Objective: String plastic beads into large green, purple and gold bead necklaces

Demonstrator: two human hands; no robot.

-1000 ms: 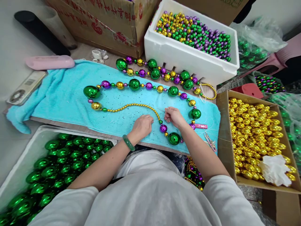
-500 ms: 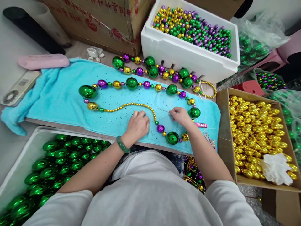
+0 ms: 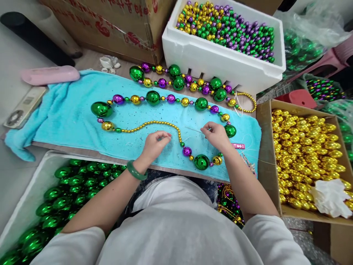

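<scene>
A bead necklace (image 3: 153,98) of green, purple and gold balls lies in a loop on the turquoise towel (image 3: 68,110), with a run of small gold beads (image 3: 149,124) curving through its near side. My right hand (image 3: 215,134) pinches a long thin needle (image 3: 192,129) that points left above the towel, inside the loop. Left of the purple ball, my left hand (image 3: 157,145) is closed with thumb and fingertips together; anything between them is too fine to make out. Pale thread (image 3: 245,141) trails over the towel to the right of my right hand.
Another bead strand (image 3: 178,83) lies along the far edge, before a white foam box (image 3: 220,60) of small beads. A carton (image 3: 266,147) of gold beads stands right; a foam box (image 3: 35,180) of green balls stands near left. A pink-and-white packet (image 3: 238,146) lies on the towel.
My left hand has turned over and drawn slightly left, away from the purple ball, its fingers now pinched. My right hand stays nearly in place, still with the needle.
</scene>
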